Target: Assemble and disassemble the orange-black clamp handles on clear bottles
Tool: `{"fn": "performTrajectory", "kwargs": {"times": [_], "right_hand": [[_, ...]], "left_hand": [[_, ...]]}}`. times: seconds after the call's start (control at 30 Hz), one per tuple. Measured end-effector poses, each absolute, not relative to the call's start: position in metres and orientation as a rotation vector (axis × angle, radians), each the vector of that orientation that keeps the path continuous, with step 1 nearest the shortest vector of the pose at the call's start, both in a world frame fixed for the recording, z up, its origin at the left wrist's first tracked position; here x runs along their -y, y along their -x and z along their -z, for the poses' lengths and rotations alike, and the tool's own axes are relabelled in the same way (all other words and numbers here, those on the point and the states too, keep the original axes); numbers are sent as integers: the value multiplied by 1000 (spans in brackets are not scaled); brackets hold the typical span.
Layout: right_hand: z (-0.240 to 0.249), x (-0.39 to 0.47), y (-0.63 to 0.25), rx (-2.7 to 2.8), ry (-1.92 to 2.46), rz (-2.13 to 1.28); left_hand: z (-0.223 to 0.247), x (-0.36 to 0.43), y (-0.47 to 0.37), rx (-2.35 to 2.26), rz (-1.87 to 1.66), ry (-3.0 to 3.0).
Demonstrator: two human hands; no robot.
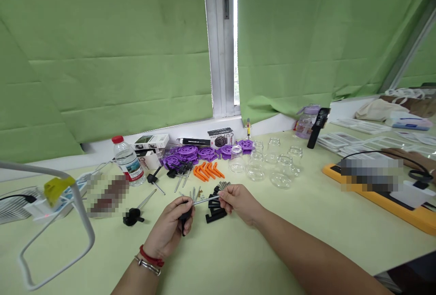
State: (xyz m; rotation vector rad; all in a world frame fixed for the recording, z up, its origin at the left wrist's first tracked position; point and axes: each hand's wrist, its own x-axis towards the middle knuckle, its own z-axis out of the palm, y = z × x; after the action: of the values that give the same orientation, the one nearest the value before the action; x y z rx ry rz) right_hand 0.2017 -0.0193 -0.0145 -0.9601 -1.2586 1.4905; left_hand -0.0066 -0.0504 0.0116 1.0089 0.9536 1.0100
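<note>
My left hand (172, 224) is closed around a black plastic part (185, 218). A thin metal rod (206, 200) runs from that part toward my right hand (239, 202), whose fingers pinch the rod's far end. Whether the rod is seated in the black part is hidden by my left fingers. Just beyond my hands lie black hook-shaped pieces (215, 215), loose metal rods (194, 193) and a small heap of metal hardware (224, 185). A similar black part with a rod (133, 216) lies left of my left hand.
Orange bent pieces (207, 171) and purple wheel-like parts (185, 153) lie farther back. Several clear jars (282, 172) stand right of them, a water bottle (128, 161) left. A white bent frame (89, 227) is at left; a yellow-edged device (384, 202) and another person's hand (403, 155) at right.
</note>
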Motion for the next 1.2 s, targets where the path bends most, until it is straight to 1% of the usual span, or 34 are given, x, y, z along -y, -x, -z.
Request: {"fn": "performTrajectory", "kwargs": {"times": [0.13,0.57,0.83,1.2], "right_hand": [[12,19,-203,1266,893,-1451],[11,19,-205,1231,874,-1365],[6,21,-207,1326,901,-1287],[7,21,-208,1410,981,-1281]], "left_hand": [[-12,51,7,-945,-1024,-991],[-13,51,9,-922,-1022,-989],[-15,51,9,-934,-1015,-992],[-14,50,9,-932,-1004,-994]]}}
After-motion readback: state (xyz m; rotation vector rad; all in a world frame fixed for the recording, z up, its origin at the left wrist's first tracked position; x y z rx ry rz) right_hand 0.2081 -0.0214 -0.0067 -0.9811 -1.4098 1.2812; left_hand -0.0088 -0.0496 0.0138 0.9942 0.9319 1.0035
